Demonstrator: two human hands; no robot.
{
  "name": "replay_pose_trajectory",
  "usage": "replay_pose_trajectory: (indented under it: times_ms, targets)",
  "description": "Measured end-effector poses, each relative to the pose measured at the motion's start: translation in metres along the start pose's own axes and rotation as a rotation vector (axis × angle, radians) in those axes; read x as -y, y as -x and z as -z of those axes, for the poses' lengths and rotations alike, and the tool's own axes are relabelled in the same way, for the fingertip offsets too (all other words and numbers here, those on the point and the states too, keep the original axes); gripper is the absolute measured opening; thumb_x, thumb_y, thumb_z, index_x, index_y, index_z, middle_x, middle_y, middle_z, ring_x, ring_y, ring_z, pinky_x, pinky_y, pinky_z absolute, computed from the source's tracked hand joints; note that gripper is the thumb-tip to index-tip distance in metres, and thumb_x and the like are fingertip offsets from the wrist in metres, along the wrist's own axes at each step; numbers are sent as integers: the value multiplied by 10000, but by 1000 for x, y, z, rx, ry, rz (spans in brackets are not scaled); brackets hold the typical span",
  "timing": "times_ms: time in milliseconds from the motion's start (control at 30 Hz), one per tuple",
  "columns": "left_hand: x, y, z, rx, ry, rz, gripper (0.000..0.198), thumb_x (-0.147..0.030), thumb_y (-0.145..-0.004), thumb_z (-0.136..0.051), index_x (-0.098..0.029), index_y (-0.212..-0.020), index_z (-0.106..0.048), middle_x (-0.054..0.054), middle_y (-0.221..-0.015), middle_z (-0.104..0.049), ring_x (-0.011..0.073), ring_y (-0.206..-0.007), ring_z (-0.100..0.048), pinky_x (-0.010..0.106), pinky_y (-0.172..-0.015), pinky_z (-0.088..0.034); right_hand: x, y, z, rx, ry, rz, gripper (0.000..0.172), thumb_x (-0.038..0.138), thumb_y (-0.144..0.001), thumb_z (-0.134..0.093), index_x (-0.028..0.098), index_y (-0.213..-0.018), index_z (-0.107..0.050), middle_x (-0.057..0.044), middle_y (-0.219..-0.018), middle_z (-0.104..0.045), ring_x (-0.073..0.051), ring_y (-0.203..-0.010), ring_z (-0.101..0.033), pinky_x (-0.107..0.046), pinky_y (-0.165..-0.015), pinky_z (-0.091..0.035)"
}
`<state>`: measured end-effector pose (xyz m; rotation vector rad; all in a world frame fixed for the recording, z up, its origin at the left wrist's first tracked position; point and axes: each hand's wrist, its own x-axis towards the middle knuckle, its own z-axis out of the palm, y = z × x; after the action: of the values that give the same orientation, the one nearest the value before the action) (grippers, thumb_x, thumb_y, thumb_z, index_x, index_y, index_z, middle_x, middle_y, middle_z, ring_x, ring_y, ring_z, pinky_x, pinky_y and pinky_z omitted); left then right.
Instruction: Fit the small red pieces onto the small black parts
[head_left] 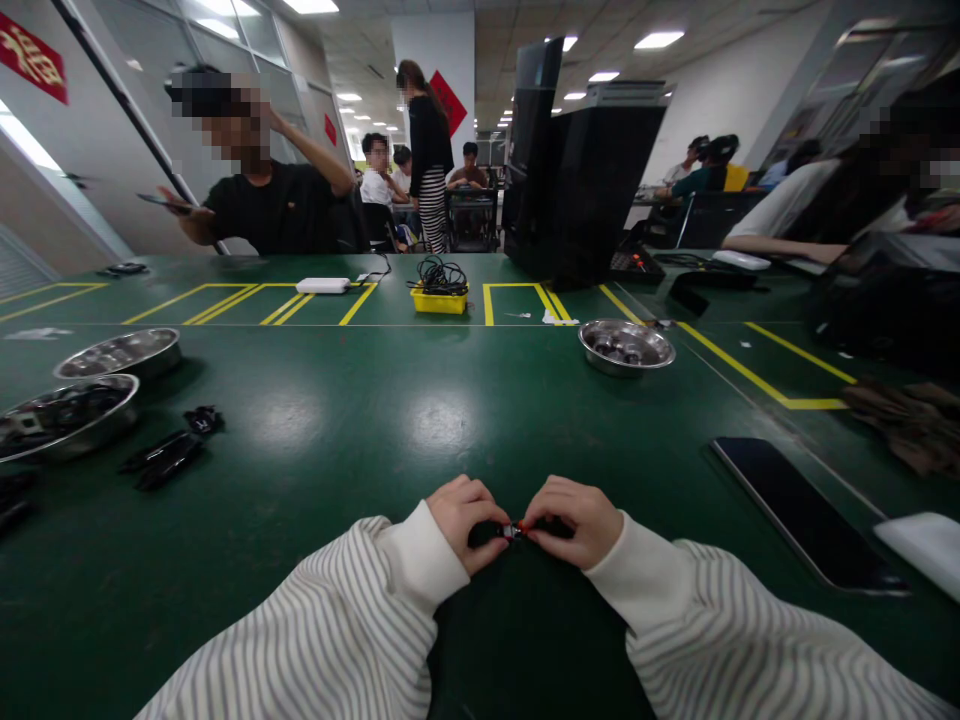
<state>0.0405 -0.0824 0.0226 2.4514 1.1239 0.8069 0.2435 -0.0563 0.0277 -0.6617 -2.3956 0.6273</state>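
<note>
Near the front of the green table, my left hand and my right hand meet at a small part, dark and silvery with a bit of orange-red. Thumb and fingertips of the left hand pinch its left end. On the right end, the other hand's thumb and fingers close over the orange-red bit. The part is too small and too covered by fingertips for me to tell its kind. Striped sleeves cover both forearms.
Metal bowls stand at the left, one full of dark parts. Black pieces lie beside them. Further off are a yellow tray of cables and another bowl. A phone lies right. Other people sit or stand beyond.
</note>
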Motion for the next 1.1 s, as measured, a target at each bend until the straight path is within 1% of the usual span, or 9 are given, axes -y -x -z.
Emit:
replay_pose_trajectory:
  times_ms: [200, 333, 400, 467, 567, 633, 700, 900, 1100]
  targets:
    - [0, 0, 0, 3, -24, 7, 171, -269, -666, -573, -182, -798, -640, 42, -746, -572, 154, -689, -490, 279, -622, -414, 0, -1, -1, -30, 21, -33, 158, 166, -637, -630, 166, -794, -621, -46, -747, -623, -162, -699, -531, -273, -620, -447]
    - [1, 1, -1, 2, -21, 7, 171, -261, -656, -567, -181, -790, -636, 44, -750, -571, 157, -685, -493, 286, -626, -417, 2, -2, 0, -48, 9, -15, 102, 157, -642, -620, 178, -741, -630, -57, -831, -629, -172, -760, -550, -309, -698, -442]
    - [2, 1, -1, 0, -20, 8, 172, -251, -651, -560, -180, -789, -635, 45, -749, -571, 159, -684, -494, 289, -624, -418, 5, -2, 0, -57, -17, -27, 87, 153, -634, -613, 179, -715, -624, -56, -825, -635, -167, -746, -559, -291, -669, -449]
    - [2, 1, -2, -3, -15, 3, 168, -240, -647, -553, -179, -782, -632, 46, -747, -570, 160, -686, -495, 289, -624, -419, 8, -1, -1, -62, -83, -95, 90, 148, -615, -607, 174, -701, -614, -51, -798, -641, -134, -642, -563, -227, -544, -446]
    - [2, 1, -2, -25, 0, -7, 162, -220, -640, -547, -177, -773, -628, 45, -738, -571, 158, -686, -495, 282, -625, -420, 11, 0, -4, -64, -249, -310, 92, 167, -603, -610, 151, -693, -598, -35, -688, -634, -67, -433, -498, -159, -368, -364]
    - [1, 1, -2, -51, 17, -12, 161, -204, -639, -541, -174, -774, -623, 43, -733, -573, 152, -683, -495, 268, -618, -421, 11, 0, -6, -82, -384, -425, 117, 193, -604, -624, 140, -702, -590, -20, -615, -614, -69, -423, -506, -162, -383, -392]
    - [-1, 0, -1, -77, 47, -19, 160, -191, -646, -532, -167, -780, -615, 39, -727, -579, 141, -666, -494, 250, -598, -422, 11, -1, -7, -119, -504, -486, 150, 212, -596, -647, 141, -706, -573, -14, -602, -605, -91, -482, -547, -182, -440, -439]
    - [-5, -1, 2, -138, 102, -19, 160, -180, -677, -509, -152, -810, -595, 23, -694, -594, 107, -585, -496, 235, -582, -430, 8, -4, -2, -110, -690, -604, 194, 290, -614, -681, 137, -664, -573, 15, -560, -577, -58, -429, -512, -176, -437, -449]
    - [-11, 0, 1, -150, 119, 78, 170, -192, -688, -514, -155, -833, -595, 2, -639, -582, 78, -516, -507, 197, -551, -447, 9, -6, -3, -113, -794, -653, 260, 347, -606, -693, 126, -705, -598, 3, -549, -600, -83, -464, -561, -188, -454, -482]
